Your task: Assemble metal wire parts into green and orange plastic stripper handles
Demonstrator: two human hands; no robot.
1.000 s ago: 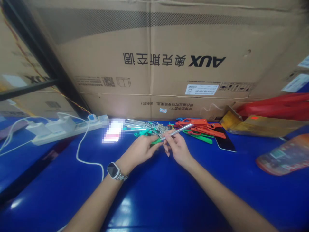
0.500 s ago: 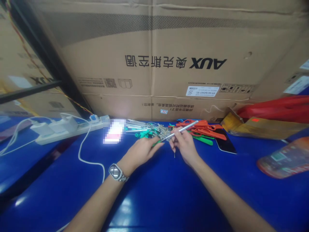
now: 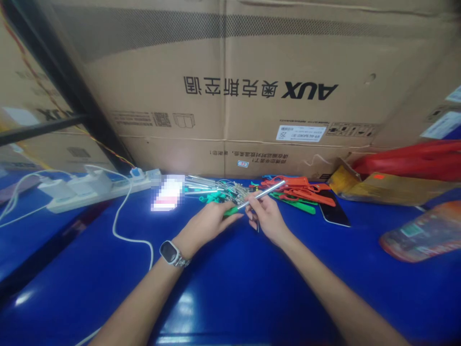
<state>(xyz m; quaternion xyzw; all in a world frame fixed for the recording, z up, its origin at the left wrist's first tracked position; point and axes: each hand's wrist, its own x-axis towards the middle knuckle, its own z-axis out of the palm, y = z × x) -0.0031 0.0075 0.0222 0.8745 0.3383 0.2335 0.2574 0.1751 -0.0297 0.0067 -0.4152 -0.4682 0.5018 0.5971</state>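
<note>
My left hand [image 3: 212,218], with a watch on its wrist, is closed around a green handle [image 3: 231,211]. My right hand [image 3: 267,215] pinches a silver metal tube [image 3: 268,191] that slants up to the right. The tube's lower end meets the green handle; whether it sits inside it I cannot tell. A thin metal piece [image 3: 257,226] sticks out below my right fingers. Just beyond my hands lie a pile of small metal parts [image 3: 237,191], teal pieces [image 3: 215,196], more silver tubes [image 3: 201,185] and several orange handles [image 3: 302,190].
A large cardboard box [image 3: 162,72] stands behind the blue table [image 3: 230,288]. On the left is a white power strip [image 3: 108,187] with plugs and a cable. A dark phone [image 3: 334,211], an opened yellow packet [image 3: 389,188] and a plastic jar [image 3: 421,233] lie to the right.
The silver tube and my right hand have shifted left and slightly down toward my left hand. More of the green handle now shows at the tube's lower end. The view has shifted slightly.
</note>
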